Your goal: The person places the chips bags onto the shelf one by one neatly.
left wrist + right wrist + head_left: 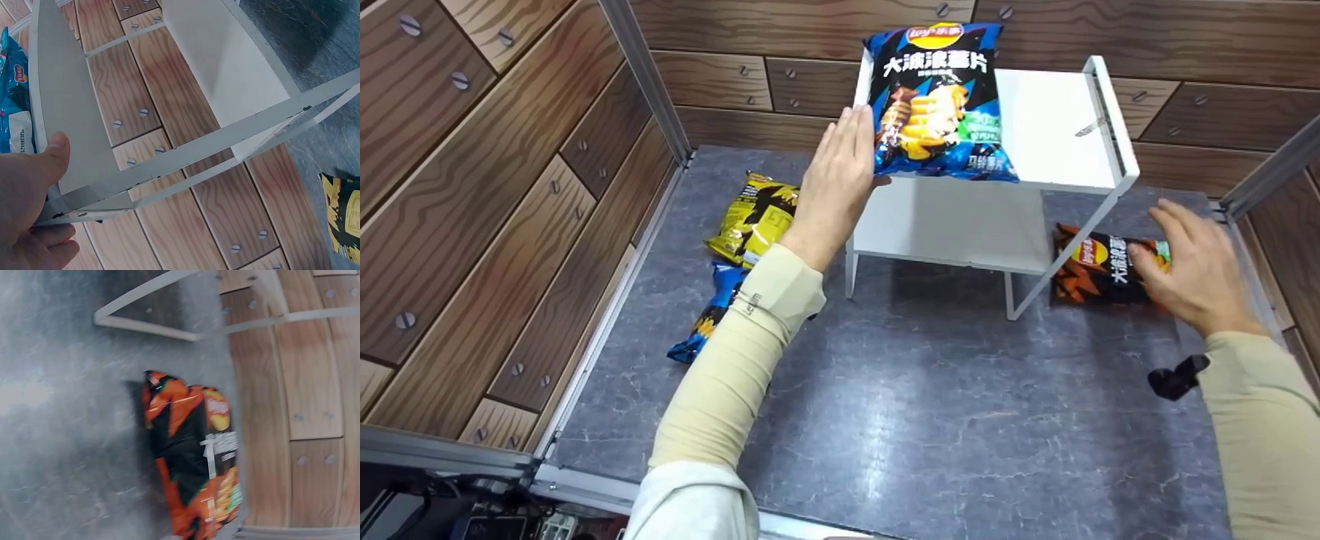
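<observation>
A two-tier white side table [1061, 127] stands near the back wall. My left hand [840, 169] grips its left front corner, fingers along the side and thumb under the top board, as the left wrist view shows. On the tabletop, right beside those fingers, lies a blue and black bag of potato chips [937, 101]. My right hand [1200, 262], fingers spread and holding nothing, is over an orange and black chip bag [1099, 266] on the floor right of the table. That chip bag [191, 455] lies whole in the right wrist view.
On the floor to the left lie a yellow and black chip bag [746, 217] and a blue chip bag [701, 322], partly hidden by my left arm. Wood-patterned walls [547, 210] enclose the grey marbled floor [960, 420]. The table's thin metal legs [1061, 259] stand between my hands.
</observation>
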The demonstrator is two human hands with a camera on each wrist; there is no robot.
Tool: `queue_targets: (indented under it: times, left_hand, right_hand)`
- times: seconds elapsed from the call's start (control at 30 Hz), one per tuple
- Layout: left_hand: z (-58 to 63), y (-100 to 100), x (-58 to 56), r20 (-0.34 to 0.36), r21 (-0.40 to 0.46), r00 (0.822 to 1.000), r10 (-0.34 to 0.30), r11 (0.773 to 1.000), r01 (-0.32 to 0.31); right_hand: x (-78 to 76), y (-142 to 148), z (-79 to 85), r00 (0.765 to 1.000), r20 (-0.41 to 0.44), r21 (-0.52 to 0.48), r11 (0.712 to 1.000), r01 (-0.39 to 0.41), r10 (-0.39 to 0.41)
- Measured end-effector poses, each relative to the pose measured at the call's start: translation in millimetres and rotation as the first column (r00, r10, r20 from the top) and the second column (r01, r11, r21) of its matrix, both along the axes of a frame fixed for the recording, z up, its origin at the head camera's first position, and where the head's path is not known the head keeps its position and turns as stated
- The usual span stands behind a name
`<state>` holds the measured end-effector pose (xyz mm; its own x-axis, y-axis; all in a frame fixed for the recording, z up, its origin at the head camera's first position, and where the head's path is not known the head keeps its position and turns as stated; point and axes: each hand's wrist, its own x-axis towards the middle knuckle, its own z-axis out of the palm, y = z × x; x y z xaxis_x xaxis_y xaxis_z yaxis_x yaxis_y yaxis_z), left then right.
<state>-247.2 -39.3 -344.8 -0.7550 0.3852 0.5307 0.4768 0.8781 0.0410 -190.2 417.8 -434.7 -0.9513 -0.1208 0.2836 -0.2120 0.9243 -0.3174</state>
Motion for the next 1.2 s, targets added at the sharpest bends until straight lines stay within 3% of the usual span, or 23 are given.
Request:
queue_targets:
  times: [0.2,0.43,0.63,0.83,1.1,1.2]
  left_hand:
    - [-0.6,1.3,0.2,-0.010,0.009,1.000,0.005,1.000,-0.004]
    - [0.9,1.8,0.7,0.012,0.016,1.000,0.002,1.000,-0.002]
    - [1.1,2.8,0.1,0.024,0.008,1.000,0.007,1.000,-0.007]
    - [-0.3,4.0,-0.8,0.021,0.010,1.000,-0.002,1.000,0.002]
    - [-0.6,2.4,-0.9,0.022,0.007,1.000,0.006,1.000,-0.007]
    - [-0.6,1.2,-0.9,0.021,0.010,1.000,0.012,1.000,-0.013]
  right_hand:
    - [7.2,14.4,-32.6,0.988,0.134,0.010,0.998,0.069,-0.070]
    - [17.9,31.4,-64.4,0.952,0.255,0.014,0.985,0.170,-0.168]
    - [22.1,39.7,-76.9,0.928,0.295,0.044,0.974,0.224,-0.226]
    - [27.9,41.3,-84.9,0.905,0.365,0.060,0.975,0.212,-0.219]
    - [33.3,35.4,-96.6,0.901,0.371,0.066,0.975,0.214,-0.223]
    - [34.8,28.2,-102.3,0.920,0.324,0.058,0.975,0.215,-0.222]
